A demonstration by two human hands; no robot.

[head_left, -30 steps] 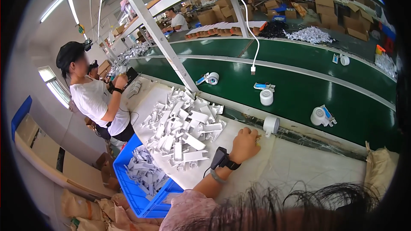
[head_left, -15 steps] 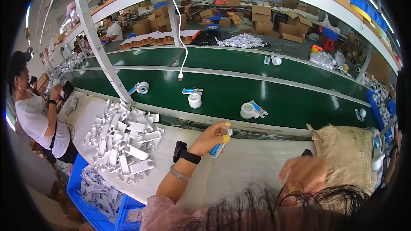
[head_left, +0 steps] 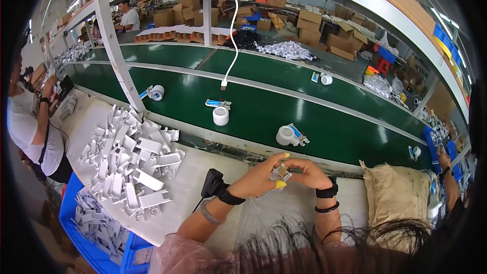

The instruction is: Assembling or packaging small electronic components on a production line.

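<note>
Over the near table (head_left: 197, 165), our left hand (head_left: 251, 180) pinches the small pale part (head_left: 280, 173), best held steady, while our right hand (head_left: 310, 173) curls beside it, whether gripping we cannot tell.

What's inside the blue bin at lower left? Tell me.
Light-coloured plastic pieces lie heaped in the blue bin. They cover its bottom; anything beneath them cannot be seen.

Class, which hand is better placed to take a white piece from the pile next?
Probably the left hand: it is nearer the pile; the right hand is farther off, though the left holds a small part.
</note>
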